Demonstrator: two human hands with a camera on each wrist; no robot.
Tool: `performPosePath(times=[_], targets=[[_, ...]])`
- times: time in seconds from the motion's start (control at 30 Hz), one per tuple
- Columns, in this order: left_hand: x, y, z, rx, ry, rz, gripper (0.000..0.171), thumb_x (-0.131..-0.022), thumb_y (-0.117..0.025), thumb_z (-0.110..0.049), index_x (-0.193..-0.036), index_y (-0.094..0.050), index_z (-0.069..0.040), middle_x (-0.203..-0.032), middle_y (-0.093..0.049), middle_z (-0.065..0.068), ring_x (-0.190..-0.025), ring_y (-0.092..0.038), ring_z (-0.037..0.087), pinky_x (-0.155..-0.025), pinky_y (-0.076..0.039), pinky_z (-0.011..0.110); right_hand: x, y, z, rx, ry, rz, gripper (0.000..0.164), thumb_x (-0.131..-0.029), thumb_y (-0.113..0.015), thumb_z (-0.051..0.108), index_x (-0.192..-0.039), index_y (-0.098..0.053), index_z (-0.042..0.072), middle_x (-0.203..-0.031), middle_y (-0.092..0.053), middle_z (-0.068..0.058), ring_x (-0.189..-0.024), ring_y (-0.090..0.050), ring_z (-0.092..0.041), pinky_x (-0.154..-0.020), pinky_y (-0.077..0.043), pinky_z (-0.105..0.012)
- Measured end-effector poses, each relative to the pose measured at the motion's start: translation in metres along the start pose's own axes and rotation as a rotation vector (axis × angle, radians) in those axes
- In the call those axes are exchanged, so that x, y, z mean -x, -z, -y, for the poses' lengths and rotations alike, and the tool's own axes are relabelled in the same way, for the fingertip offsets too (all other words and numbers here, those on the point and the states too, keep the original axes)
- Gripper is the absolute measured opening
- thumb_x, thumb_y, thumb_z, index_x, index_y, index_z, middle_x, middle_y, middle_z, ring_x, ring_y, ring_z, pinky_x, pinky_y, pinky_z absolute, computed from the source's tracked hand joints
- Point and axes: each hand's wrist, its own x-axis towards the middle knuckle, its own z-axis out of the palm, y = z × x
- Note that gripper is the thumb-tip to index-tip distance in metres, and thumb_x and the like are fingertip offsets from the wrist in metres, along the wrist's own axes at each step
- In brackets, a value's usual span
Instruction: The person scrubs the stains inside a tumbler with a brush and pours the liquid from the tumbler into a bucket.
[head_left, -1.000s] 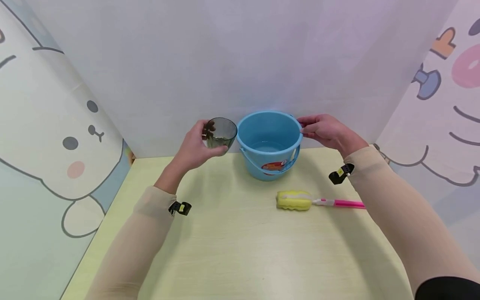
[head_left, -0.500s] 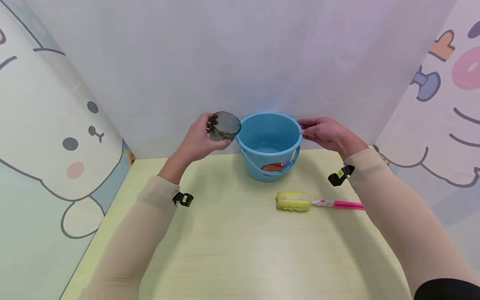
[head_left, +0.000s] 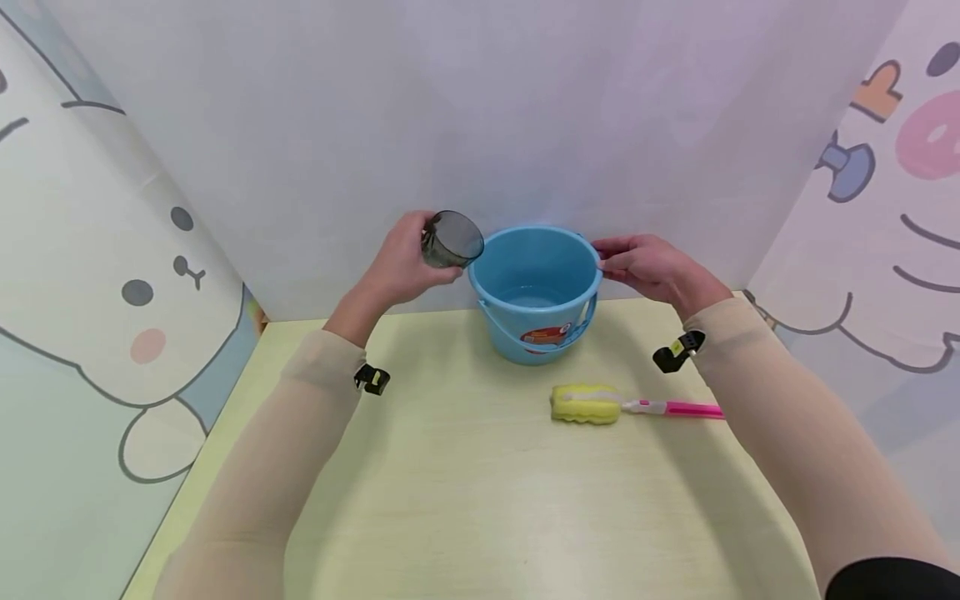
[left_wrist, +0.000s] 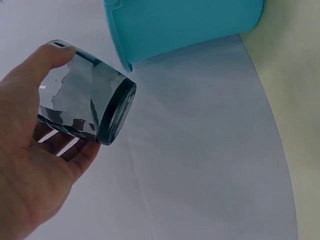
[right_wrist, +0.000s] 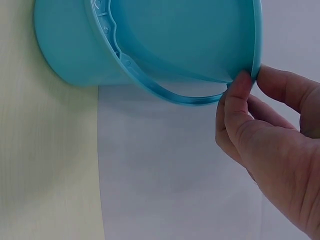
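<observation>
My left hand (head_left: 401, 262) grips a dark tinted drinking glass (head_left: 452, 239), raised off the table and tilted with its mouth toward the bucket. Thumb and fingers wrap the glass's sides; its thick base (left_wrist: 117, 112) shows in the left wrist view. The glass's lip is right at the left rim of a blue plastic bucket (head_left: 534, 312), which stands upright with a little water in its bottom. At the opposite rim my right hand (head_left: 648, 265) pinches the bucket's edge between thumb and fingers, close to the handle's (right_wrist: 192, 100) end.
A bottle brush with a yellow sponge head (head_left: 587, 404) and pink-white handle lies on the pale wooden table (head_left: 450, 500), in front of the bucket. A white wall (head_left: 360, 150) rises directly behind, with cartoon-printed panels (head_left: 97, 250) at both sides.
My left hand has risen and moved slightly right, tipping the glass further toward the bucket. The liquid seen in the glass earlier no longer shows. My right hand keeps its hold on the rim.
</observation>
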Motion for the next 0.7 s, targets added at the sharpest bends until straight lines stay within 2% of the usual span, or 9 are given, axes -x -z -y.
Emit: performPosePath(times=[0.2, 0.4, 0.57, 0.7], targets=[[-0.009, 0.0, -0.001, -0.041, -0.022, 0.013, 0.088, -0.086, -0.089, -0.027, -0.153, -0.041, 0.005, -0.146, -0.049, 0.021, -0.132, -0.046, 0.036, -0.109, -0.044, 0.051, 0.001, -0.001, 0.001, -0.005, 0.0, -0.006, 0.053, -0.11, -0.051, -0.001, -0.161, -0.037, -0.003, -0.159, -0.043, -0.022, -0.14, -0.047, -0.038, -0.118, -0.041, -0.045], [-0.015, 0.0, -0.005, -0.087, -0.019, 0.03, 0.089, -0.084, -0.09, -0.025, -0.153, -0.041, 0.004, -0.145, -0.048, 0.021, -0.132, -0.045, 0.036, -0.109, -0.045, 0.051, 0.001, -0.003, 0.001, 0.007, 0.0, -0.005, 0.053, -0.11, -0.051, -0.001, -0.161, -0.037, -0.003, -0.159, -0.043, -0.022, -0.141, -0.046, -0.038, -0.114, -0.046, -0.039], [-0.021, -0.001, -0.009, -0.162, -0.022, 0.044, 0.092, -0.085, -0.091, -0.027, -0.155, -0.04, 0.003, -0.147, -0.047, 0.021, -0.136, -0.042, 0.038, -0.111, -0.044, 0.052, 0.001, -0.004, 0.001, 0.006, 0.002, -0.011, 0.053, -0.11, -0.052, 0.0, -0.161, -0.038, -0.003, -0.159, -0.043, -0.022, -0.14, -0.047, -0.039, -0.113, -0.047, -0.039], [-0.024, -0.003, -0.012, -0.209, -0.029, 0.057, 0.09, -0.085, -0.09, -0.028, -0.154, -0.041, 0.002, -0.147, -0.047, 0.02, -0.136, -0.041, 0.038, -0.109, -0.045, 0.051, 0.001, -0.004, 0.001, 0.01, 0.003, -0.017, 0.053, -0.11, -0.053, 0.0, -0.161, -0.039, -0.002, -0.158, -0.044, -0.021, -0.139, -0.048, -0.038, -0.108, -0.052, -0.033]])
